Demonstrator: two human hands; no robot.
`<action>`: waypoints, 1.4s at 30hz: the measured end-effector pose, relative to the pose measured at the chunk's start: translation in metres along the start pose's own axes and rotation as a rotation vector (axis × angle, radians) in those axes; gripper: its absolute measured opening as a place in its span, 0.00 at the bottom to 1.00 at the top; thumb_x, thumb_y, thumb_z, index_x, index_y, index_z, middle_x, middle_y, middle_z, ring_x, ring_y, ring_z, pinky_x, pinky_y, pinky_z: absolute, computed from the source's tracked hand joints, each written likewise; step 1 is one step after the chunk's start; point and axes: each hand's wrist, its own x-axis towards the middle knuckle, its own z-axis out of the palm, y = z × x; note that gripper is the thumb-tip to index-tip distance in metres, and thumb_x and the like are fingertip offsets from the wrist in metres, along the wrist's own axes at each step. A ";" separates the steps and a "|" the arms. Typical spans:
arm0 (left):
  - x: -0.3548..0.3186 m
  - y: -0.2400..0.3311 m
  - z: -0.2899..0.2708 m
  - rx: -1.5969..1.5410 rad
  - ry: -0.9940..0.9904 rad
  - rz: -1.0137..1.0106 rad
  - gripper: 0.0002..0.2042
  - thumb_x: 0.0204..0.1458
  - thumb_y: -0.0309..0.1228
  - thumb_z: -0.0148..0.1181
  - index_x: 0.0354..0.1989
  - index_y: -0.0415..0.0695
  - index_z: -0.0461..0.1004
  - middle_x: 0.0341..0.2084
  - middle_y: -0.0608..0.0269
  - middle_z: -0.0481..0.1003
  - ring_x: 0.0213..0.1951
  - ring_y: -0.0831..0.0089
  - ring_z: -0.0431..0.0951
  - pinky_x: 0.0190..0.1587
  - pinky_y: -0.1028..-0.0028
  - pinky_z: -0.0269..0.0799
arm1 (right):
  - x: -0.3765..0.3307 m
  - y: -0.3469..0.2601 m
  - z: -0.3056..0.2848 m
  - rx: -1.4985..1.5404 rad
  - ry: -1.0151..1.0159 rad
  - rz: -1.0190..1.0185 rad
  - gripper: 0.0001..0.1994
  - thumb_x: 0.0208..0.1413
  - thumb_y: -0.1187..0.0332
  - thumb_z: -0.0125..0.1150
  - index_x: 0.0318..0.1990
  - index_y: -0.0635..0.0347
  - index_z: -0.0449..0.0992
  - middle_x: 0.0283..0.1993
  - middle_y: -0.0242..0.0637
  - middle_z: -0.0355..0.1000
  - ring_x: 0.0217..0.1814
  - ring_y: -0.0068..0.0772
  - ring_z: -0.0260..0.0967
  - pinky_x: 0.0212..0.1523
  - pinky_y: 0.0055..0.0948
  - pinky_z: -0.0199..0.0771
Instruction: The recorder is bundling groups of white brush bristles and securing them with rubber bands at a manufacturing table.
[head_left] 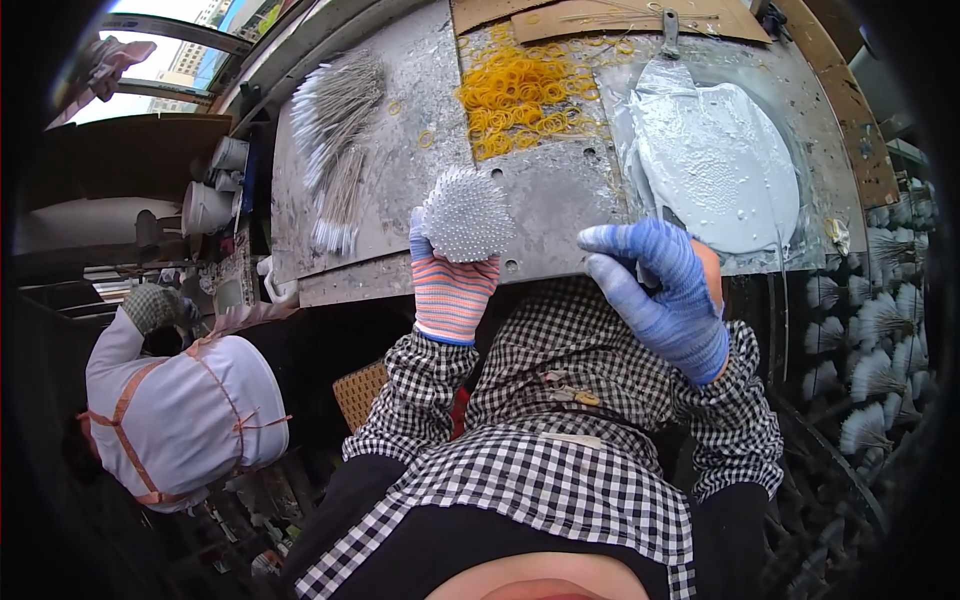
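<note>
My left hand (455,295), in a pink and orange striped glove, is closed around a round, tightly packed bundle (468,215) with many small silvery-white tips facing up. The rest of that bundle is hidden below the tips. To the right, my right hand (665,290) wears a blue glove with whitened fingertips. Its forefinger and thumb are stretched apart, and it holds nothing. Beyond it lies a wide pool of thick white paste (720,165) with a putty knife (670,60) at its far edge. Yellow rubber bands (515,90) are heaped at the middle of the bench.
Thin white-tipped sticks (340,120) lie in a pile on the bench (560,200) at left. Fanned white-tipped bundles (880,310) stand on racks at right. A person in a white top (205,420) works at the left, near white buckets (207,208). Cardboard (640,25) lies along the far edge.
</note>
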 end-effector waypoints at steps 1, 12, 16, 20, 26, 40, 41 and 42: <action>-0.001 -0.001 -0.001 0.019 -0.005 -0.004 0.22 0.64 0.46 0.55 0.60 0.47 0.74 0.58 0.60 0.76 0.58 0.61 0.77 0.60 0.53 0.76 | 0.007 -0.002 0.000 -0.003 0.003 -0.011 0.09 0.53 0.77 0.69 0.42 0.61 0.83 0.34 0.37 0.80 0.30 0.26 0.77 0.30 0.24 0.74; 0.005 -0.018 0.020 0.146 -0.107 -0.148 0.28 0.63 0.53 0.57 0.64 0.47 0.69 0.60 0.57 0.73 0.60 0.59 0.75 0.64 0.54 0.71 | 0.071 0.014 0.007 0.077 -0.179 0.016 0.12 0.60 0.66 0.66 0.48 0.60 0.82 0.36 0.26 0.80 0.32 0.11 0.68 0.35 0.17 0.70; 0.009 -0.021 0.023 0.367 -0.072 -0.099 0.32 0.63 0.51 0.57 0.68 0.41 0.62 0.63 0.49 0.69 0.64 0.54 0.71 0.69 0.51 0.64 | 0.084 0.026 0.017 0.076 -0.362 0.050 0.17 0.59 0.59 0.67 0.49 0.61 0.81 0.39 0.36 0.82 0.43 0.24 0.79 0.48 0.26 0.77; 0.013 -0.027 0.037 0.605 -0.022 -0.037 0.26 0.63 0.39 0.60 0.63 0.38 0.63 0.57 0.47 0.73 0.57 0.55 0.77 0.61 0.53 0.75 | 0.081 0.045 0.028 -0.075 -0.465 0.068 0.26 0.53 0.49 0.72 0.48 0.63 0.80 0.40 0.40 0.81 0.43 0.33 0.80 0.49 0.31 0.78; 0.023 -0.020 0.033 0.949 -0.080 -0.008 0.28 0.61 0.31 0.59 0.67 0.34 0.59 0.58 0.39 0.71 0.57 0.46 0.76 0.60 0.42 0.74 | 0.073 0.064 0.029 -0.040 -0.547 0.103 0.28 0.47 0.49 0.78 0.46 0.64 0.80 0.38 0.38 0.80 0.43 0.31 0.78 0.49 0.30 0.78; 0.018 -0.036 0.050 0.907 -0.177 -0.125 0.30 0.46 0.22 0.65 0.62 0.35 0.66 0.48 0.49 0.78 0.51 0.58 0.81 0.58 0.59 0.77 | 0.047 0.054 0.018 -0.126 -0.425 0.173 0.21 0.46 0.60 0.73 0.42 0.65 0.74 0.34 0.40 0.76 0.37 0.34 0.76 0.43 0.32 0.76; 0.018 -0.035 0.050 0.912 -0.173 -0.114 0.29 0.45 0.22 0.64 0.59 0.34 0.68 0.48 0.48 0.79 0.51 0.58 0.81 0.58 0.59 0.77 | 0.044 0.054 0.019 -0.126 -0.425 0.177 0.21 0.46 0.60 0.73 0.42 0.65 0.74 0.34 0.40 0.76 0.37 0.34 0.76 0.43 0.32 0.76; 0.018 -0.035 0.049 0.917 -0.170 -0.102 0.27 0.43 0.21 0.63 0.56 0.32 0.71 0.47 0.48 0.79 0.50 0.58 0.81 0.58 0.60 0.77 | 0.042 0.055 0.020 -0.141 -0.392 0.141 0.20 0.46 0.60 0.72 0.41 0.64 0.75 0.34 0.40 0.76 0.37 0.35 0.76 0.43 0.32 0.76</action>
